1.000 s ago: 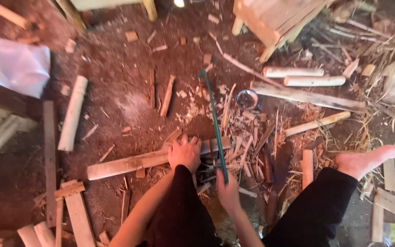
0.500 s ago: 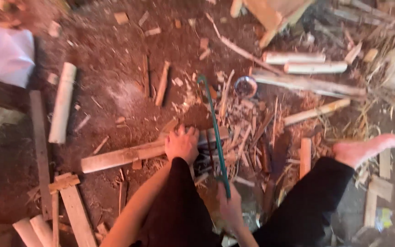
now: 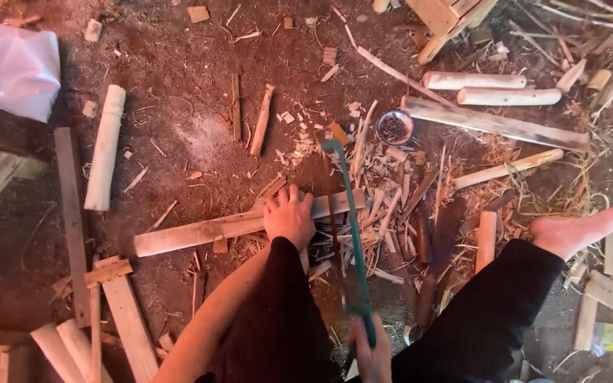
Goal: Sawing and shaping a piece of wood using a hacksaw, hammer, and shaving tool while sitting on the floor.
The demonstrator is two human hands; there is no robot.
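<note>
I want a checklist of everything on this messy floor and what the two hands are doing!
Surface: dirt floor, strewn with shavings and chips.
Job's things: long wooden plank lying flat; green-framed saw across it.
Clutter: round log, peeled poles, small bowl, offcuts.
Hands: left hand presses on the plank; right hand grips the saw handle.
Cables: nothing seen.
Surroundings: white sheet top left; bare foot at right.

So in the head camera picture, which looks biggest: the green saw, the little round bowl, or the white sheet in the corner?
1. White sheet, though the picture's edge cuts it off.
2. Green saw, long but thin.
3. Little round bowl, clearly smallest.
The saw sits nearer the camera, so it may look bigger than it is.
</note>
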